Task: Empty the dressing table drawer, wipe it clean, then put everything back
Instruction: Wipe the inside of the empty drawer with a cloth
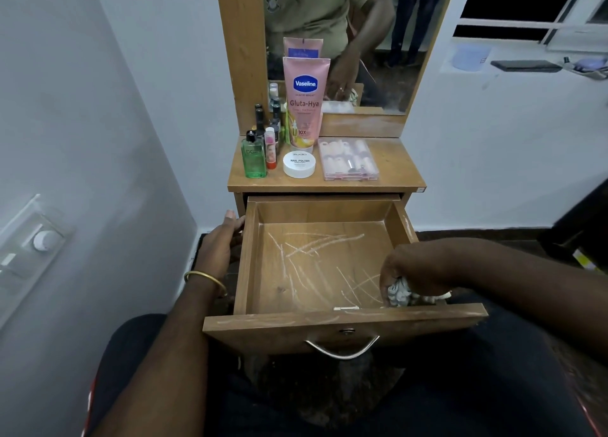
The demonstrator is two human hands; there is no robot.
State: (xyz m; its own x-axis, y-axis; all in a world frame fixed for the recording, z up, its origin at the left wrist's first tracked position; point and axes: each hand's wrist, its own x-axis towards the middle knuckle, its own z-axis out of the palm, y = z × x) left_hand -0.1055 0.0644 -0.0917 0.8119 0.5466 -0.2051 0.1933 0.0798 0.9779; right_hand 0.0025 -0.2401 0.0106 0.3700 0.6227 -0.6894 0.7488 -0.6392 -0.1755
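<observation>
The wooden drawer is pulled out with nothing inside, and pale streaks cross its bottom. My right hand grips a bunched white cloth in the drawer's near right corner. My left hand rests against the outside of the drawer's left wall. On the table top stand a pink Vaseline tube, a white nail polish remover tub, a green bottle, a lip balm stick, several small dark bottles and a clear case of nails.
A mirror rises behind the table top. White walls close in on the left, with a switch plate. A window ledge at the right holds a few items. The drawer's metal handle faces my lap.
</observation>
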